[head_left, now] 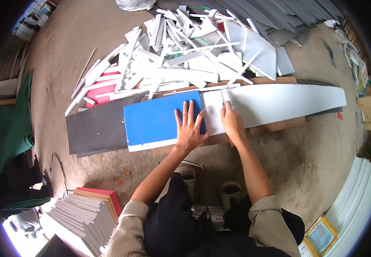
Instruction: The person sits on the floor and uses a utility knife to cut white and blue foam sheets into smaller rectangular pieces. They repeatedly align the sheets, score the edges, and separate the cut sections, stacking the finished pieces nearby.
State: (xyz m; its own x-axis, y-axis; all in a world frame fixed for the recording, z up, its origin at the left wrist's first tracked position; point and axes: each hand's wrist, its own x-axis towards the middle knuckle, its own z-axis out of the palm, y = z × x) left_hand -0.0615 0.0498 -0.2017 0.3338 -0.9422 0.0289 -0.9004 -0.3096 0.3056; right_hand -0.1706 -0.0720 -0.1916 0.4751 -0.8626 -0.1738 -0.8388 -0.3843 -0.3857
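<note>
The left hand (189, 132) lies flat, fingers spread wide and gripping nothing, on the blue panel (149, 120) beneath and to the left of them, probably so that its pressure pins the white sheet (292, 100) extending well to their right. On the right hand (232, 122) the fingers are closed around a slim tool (223, 97), its tip just beyond them over the sheet, the close grip presumably giving control. Dark board (95, 126) left of the fingers and brown cardboard (280, 126) to their right lie underneath, seemingly as backing.
</note>
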